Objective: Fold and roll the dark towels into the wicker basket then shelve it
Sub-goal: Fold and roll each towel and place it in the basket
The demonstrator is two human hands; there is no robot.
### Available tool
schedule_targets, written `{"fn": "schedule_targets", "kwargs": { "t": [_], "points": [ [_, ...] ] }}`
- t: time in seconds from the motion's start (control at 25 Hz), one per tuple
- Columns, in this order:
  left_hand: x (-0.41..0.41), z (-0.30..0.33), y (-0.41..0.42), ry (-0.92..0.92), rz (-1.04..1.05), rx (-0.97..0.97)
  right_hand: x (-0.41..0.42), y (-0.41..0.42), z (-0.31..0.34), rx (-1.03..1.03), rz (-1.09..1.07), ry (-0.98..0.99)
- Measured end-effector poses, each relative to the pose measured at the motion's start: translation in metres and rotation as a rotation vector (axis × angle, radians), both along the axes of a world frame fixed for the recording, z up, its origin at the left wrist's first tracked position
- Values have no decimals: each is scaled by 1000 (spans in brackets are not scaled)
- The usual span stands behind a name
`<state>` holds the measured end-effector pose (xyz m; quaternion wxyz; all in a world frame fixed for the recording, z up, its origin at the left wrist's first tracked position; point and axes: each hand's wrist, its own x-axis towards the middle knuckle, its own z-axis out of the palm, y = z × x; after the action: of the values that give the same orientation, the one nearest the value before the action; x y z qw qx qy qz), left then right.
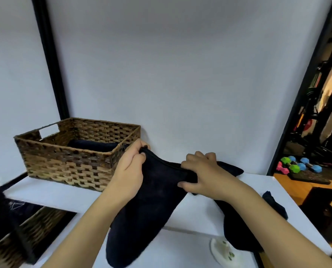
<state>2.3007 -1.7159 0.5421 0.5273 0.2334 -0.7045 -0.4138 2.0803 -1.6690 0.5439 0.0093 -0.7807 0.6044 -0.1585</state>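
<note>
— Head view: where's the dark towel point(153, 200) lying from your grip?
— Your left hand point(131, 167) pinches its top corner, just beside the wicker basket point(68, 159); your right hand point(202, 173) clenches the same upper edge, so that edge runs left to right between your hands
— And the rest of it?
— It drapes toward you over the white shelf point(51, 194). Your left hand is nearer the basket, where one rolled towel point(91, 145) already sits

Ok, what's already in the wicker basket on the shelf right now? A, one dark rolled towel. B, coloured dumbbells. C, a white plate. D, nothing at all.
A: a dark rolled towel lies inside the wicker basket, while both hands hold another dark towel in front of it.
</note>
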Motion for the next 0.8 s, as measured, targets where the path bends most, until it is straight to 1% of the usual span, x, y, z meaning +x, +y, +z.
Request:
{"fn": "schedule_targets", "kwargs": {
  "t": [0.08, 0.16, 0.2, 0.28, 0.36, 0.44, 0.48, 0.56, 0.6, 0.64, 0.68, 0.72, 0.76, 0.8],
  "points": [
    [-2, -3, 30, 3, 80, -77, -2, 29, -7, -50, 16, 40],
    [-2, -8, 57, -13, 85, -100, -7, 61, -15, -75, 28, -3],
    [-1, -10, 72, -33, 69, -100, -10, 78, -20, -60, 43, -81],
    [3, -15, 93, -81, 70, -87, -16, 110, -29, 19, 69, -299],
    [10, -17, 104, -125, 138, 13, -22, 132, -31, 50, 95, -395],
    [18, -15, 105, -231, 197, 111, -27, 141, -26, 4, 71, -445],
    [23, -11, 104, -293, 211, 126, -28, 143, -19, -26, 51, -485],
    [29, -1, 102, -466, 239, 77, -32, 142, -10, -56, 33, -530],
    [30, 3, 101, -551, 263, 28, -32, 138, -6, -68, 24, -516],
    [30, 7, 99, -596, 283, 2, -32, 136, -3, -81, 14, -522],
    [30, 9, 95, -591, 302, -8, -36, 128, -2, -95, 15, -547],
    [29, 13, 90, -558, 310, 23, -38, 121, 2, -74, 6, -586],
    [27, 17, 83, -517, 302, 84, -41, 112, 6, -20, 0, -594],
    [25, 19, 74, -482, 281, 162, -45, 100, 9, 55, -14, -558]
  ]
}}
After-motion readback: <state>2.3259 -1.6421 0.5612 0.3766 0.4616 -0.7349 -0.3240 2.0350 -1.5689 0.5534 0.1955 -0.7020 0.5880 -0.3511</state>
